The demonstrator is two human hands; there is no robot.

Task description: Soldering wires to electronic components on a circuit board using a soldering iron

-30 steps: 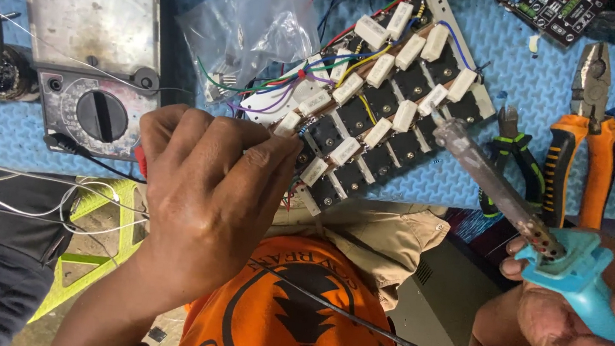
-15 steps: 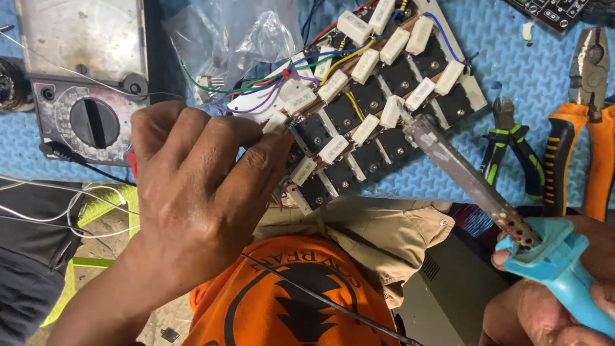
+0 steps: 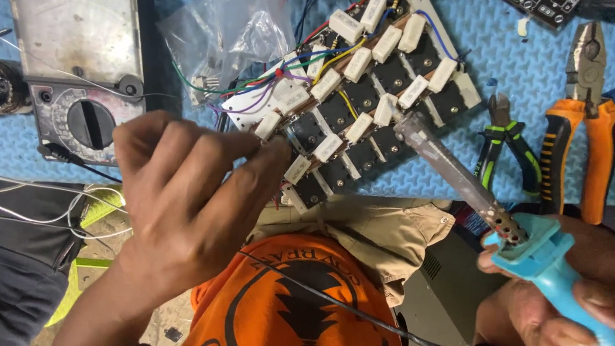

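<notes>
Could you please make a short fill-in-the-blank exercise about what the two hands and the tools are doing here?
1. The right hand grips a soldering iron by its ____ handle.
2. The left hand touches the near edge of the ____.
3. The orange-handled pliers lie on a ____ mat.
4. The analogue meter lies to the ____ of the board.

Missing words: blue; circuit board; blue; left

A grey analog multimeter with a black dial point(image 3: 72, 63) lies on the blue foam mat point(image 3: 497, 34), beside a clear plastic bag point(image 3: 224, 28). Orange-handled pliers point(image 3: 586, 123) and green-handled cutters point(image 3: 506, 146) rest near each other.
</notes>
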